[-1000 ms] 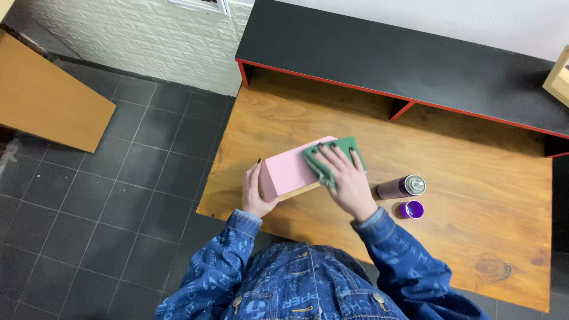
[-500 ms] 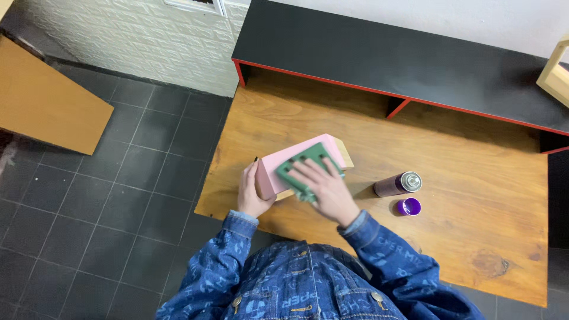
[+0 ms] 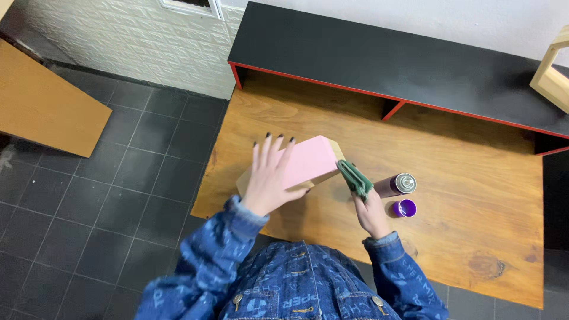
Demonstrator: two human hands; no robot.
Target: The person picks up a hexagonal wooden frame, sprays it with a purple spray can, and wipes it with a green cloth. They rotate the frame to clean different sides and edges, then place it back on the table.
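A pink-topped wooden block (image 3: 311, 160) lies on the wooden table (image 3: 450, 154). My left hand (image 3: 269, 178) rests flat on the block's left part, fingers spread and pointing away from me. My right hand (image 3: 370, 210) holds a green cloth (image 3: 355, 178) pinched upright against the block's right end. A purple spray can (image 3: 396, 185) lies on its side just right of my right hand, and its purple cap (image 3: 404, 208) stands below it.
A black shelf (image 3: 385, 53) with red edging runs along the back of the table. A pale wooden frame (image 3: 551, 74) sits at the far right on it. A brown board (image 3: 41, 106) lies on the dark tiled floor at left.
My right hand has pulled the green cloth off the block's pink top down to its right end. My left hand has shifted from the block's left end onto its top.
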